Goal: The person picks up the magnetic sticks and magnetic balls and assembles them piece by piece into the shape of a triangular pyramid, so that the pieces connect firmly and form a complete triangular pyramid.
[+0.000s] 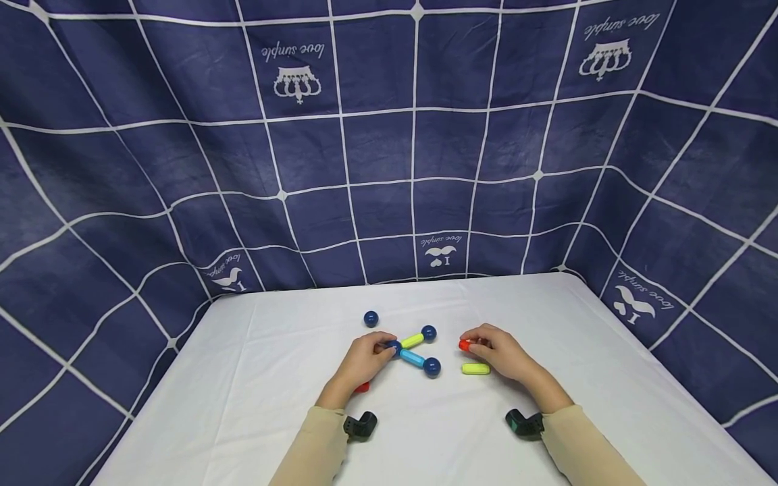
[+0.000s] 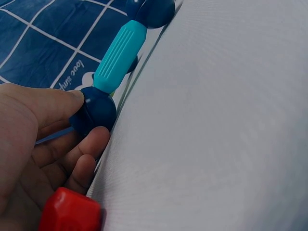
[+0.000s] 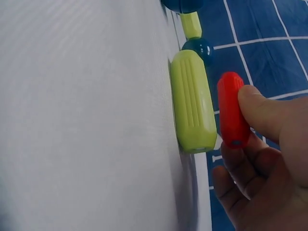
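My left hand (image 1: 363, 359) pinches a dark blue ball (image 2: 94, 111) between thumb and fingers. From that ball a light blue rod (image 1: 412, 358) and a yellow-green rod (image 1: 412, 341) spread out in a V, each ending in another blue ball, one near (image 1: 432, 366) and one farther back (image 1: 429, 333). My right hand (image 1: 500, 351) grips a red rod (image 3: 234, 109) between thumb and fingers. Beside it, on the table, lies a loose yellow-green rod (image 3: 193, 102). Partly hidden under my left wrist is another red rod (image 2: 70, 211).
A single blue ball (image 1: 371, 318) sits behind the left hand. The white-covered table (image 1: 273, 405) ends at a dark blue checked curtain (image 1: 377, 148) at the back and sides. Each wrist wears a black device, one at left (image 1: 361, 426) and one at right (image 1: 525, 424).
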Demonstrator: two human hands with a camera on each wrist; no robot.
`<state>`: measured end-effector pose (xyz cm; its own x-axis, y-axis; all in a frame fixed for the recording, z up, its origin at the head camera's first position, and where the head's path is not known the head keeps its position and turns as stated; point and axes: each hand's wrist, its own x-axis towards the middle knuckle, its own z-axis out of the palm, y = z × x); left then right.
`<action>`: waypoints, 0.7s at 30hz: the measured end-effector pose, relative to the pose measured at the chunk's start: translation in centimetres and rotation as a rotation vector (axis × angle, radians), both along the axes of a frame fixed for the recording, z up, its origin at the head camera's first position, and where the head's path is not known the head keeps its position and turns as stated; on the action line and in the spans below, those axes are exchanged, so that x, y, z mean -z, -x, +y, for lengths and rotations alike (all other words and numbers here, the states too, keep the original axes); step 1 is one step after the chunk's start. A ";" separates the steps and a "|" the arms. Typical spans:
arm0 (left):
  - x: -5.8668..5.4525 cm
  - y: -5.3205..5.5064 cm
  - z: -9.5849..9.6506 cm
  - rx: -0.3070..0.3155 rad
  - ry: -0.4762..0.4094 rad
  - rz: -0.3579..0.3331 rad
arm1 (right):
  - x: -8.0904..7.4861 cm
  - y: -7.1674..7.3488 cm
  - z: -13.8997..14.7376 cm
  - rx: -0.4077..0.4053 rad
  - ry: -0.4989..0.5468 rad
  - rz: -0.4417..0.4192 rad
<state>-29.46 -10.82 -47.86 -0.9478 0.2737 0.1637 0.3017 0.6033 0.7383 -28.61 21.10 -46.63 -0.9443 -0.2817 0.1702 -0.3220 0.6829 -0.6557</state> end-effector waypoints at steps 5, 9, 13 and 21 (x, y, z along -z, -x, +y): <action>0.0 -0.1 0.0 -0.002 0.005 -0.001 | -0.2 0.0 -0.4 -0.014 -0.003 -0.002; 0.0 -0.1 0.0 -0.001 0.013 -0.001 | -0.6 -0.1 -0.6 0.002 0.025 -0.033; 0.0 -0.1 0.1 -0.001 0.012 0.005 | -1.2 0.1 -1.3 0.021 0.091 -0.075; -0.1 0.0 0.1 -0.002 0.012 0.004 | -2.0 1.1 -3.3 0.015 0.251 -0.146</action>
